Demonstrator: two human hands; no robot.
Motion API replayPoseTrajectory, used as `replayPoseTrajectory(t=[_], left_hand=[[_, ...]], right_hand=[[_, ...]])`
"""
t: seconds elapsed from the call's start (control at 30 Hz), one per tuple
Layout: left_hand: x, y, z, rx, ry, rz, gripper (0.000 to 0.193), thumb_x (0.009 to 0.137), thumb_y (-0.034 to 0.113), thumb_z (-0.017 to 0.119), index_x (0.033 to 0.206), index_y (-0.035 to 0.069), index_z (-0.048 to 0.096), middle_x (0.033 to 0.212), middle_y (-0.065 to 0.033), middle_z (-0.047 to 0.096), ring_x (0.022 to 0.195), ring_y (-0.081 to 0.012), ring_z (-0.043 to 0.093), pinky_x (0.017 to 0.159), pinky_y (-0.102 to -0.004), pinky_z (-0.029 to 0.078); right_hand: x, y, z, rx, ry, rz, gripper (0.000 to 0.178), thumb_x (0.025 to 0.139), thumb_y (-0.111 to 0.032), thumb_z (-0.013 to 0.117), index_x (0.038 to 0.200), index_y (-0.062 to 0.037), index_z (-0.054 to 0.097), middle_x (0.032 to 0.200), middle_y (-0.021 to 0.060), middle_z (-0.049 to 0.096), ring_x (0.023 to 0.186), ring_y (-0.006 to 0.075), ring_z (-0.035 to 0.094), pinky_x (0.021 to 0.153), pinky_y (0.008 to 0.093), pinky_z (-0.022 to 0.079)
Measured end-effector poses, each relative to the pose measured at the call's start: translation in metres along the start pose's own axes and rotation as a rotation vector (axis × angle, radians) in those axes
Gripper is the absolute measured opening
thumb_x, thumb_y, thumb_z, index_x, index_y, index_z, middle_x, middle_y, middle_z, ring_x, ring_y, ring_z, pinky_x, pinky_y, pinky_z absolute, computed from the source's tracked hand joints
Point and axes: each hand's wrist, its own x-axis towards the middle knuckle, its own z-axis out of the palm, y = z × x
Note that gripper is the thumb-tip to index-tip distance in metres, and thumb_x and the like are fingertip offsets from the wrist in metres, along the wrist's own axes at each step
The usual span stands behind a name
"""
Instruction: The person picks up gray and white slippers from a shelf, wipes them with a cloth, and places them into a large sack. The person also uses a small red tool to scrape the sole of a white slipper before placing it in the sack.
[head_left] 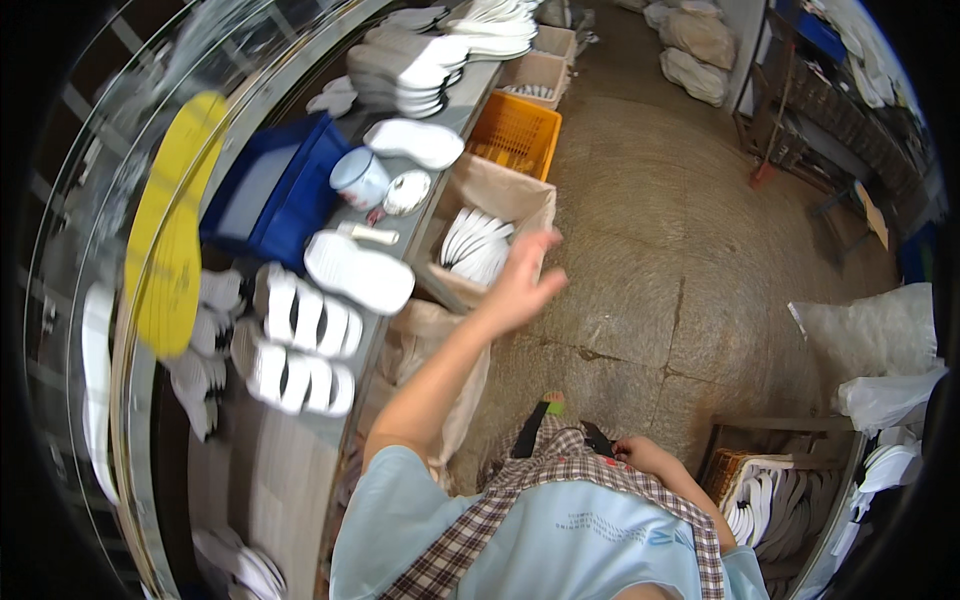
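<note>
My left hand is raised beside the bench with its fingers apart and nothing in them. It is nearest to a beige bin holding a bundle of white shoe straps. My right hand is low at my waist, against the checked apron, its fingers curled. Whatever those fingers hold, if anything, I cannot make out. On the bench to the left lie two white strapped sandals side by side, with a white sole just beyond them.
A blue tray, a pale cup and stacked white soles stand on the bench. A yellow sole-shaped sheet leans at its far side. Beyond the bin is an orange crate. A rack of straps stands lower right.
</note>
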Motion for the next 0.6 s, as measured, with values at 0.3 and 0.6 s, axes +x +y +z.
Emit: replayPoseTrajectory(t=[0.3, 0.6], left_hand=[[-0.318, 0.095, 0.039, 0.083, -0.208, -0.394, 0.05, 0.086, 0.022, 0.056, 0.13, 0.005, 0.038, 0.128, -0.0162, 0.044, 0.117, -0.0295, 0.044, 0.098, -0.0372, 0.037], [-0.559, 0.149, -0.035, 0.411, 0.983, -0.834, 0.048, 0.084, 0.014, 0.059, 0.128, 0.003, 0.042, 0.123, -0.012, 0.051, 0.111, -0.0215, 0.051, 0.094, -0.034, 0.043]], right_hand=[[-0.04, -0.012, 0.09, -0.499, -0.365, -0.117, 0.022, 0.081, -0.011, 0.047, 0.097, 0.0008, 0.056, 0.093, 0.0266, 0.06, 0.086, 0.0408, 0.058, 0.074, 0.0476, 0.046], [-0.087, -0.091, 0.146, -0.486, -0.517, -0.46, 0.028, 0.08, -0.015, 0.055, 0.105, -0.0029, 0.056, 0.095, 0.0198, 0.062, 0.09, 0.0367, 0.059, 0.075, 0.0433, 0.047]])
